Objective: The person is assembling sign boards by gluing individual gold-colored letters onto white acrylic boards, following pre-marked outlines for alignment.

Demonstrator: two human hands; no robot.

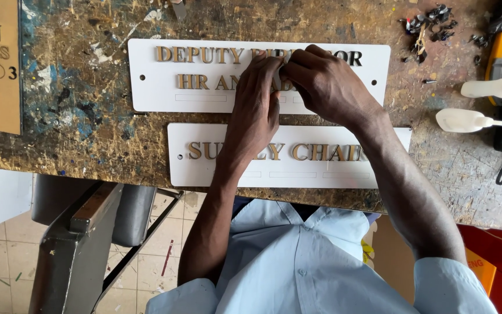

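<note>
Two white rectangular sign plates with raised gold letters are lying on my paint-stained workbench (76, 122), the upper plate (158, 81) just above the lower plate (321, 168). I am watching my left hand (255, 113) and right hand (327, 81) meeting over the upper plate, fingertips pressed together, pinching something too small to tell. Two white squeeze bottles (466, 119) are lying at the right.

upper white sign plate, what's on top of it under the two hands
Gold raised letters in two rows lie on the upper white sign plate. The left hand and right hand cover the middle letters; whatever the fingertips pinch is hidden.
</note>
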